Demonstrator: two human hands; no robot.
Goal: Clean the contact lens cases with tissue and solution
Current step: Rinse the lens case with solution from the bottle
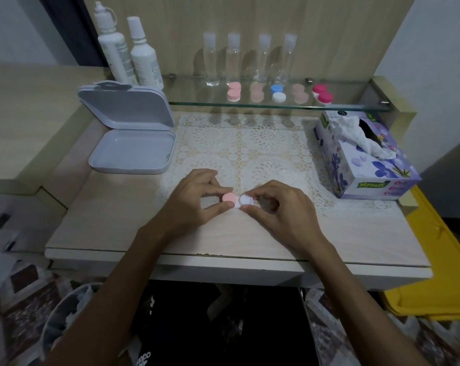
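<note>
A contact lens case (235,199) is being held just above the lace mat (260,149) at the near middle of the table (112,228), between both hands. Its pink cap (229,197) is being pinched by the thumb and curled fingers of the left hand (194,199), while its white cap (246,199) is being pinched the same way by the right hand (281,210) (the case body under the caps is being mostly hidden by the fingertips). A tissue box (366,165) is being shown at the right of the table, with white tissue (360,138) bunched out of its opening. On the glass shelf (197,101) behind, 5 more lens cases are being seen in a row: a pink pair (234,92), 2 pale pairs that are hard to make out through blur, a blue and white pair (277,93) and a magenta pair (322,94). 4 clear bottles (260,59) are being kept behind them, and 2 white solution bottles (128,51) are being kept at the shelf's left end, their labels unreadable. An open grey hinged box (133,151) is being seen at the table's left. A yellow bin (440,273) is being cut off at the right edge.
</note>
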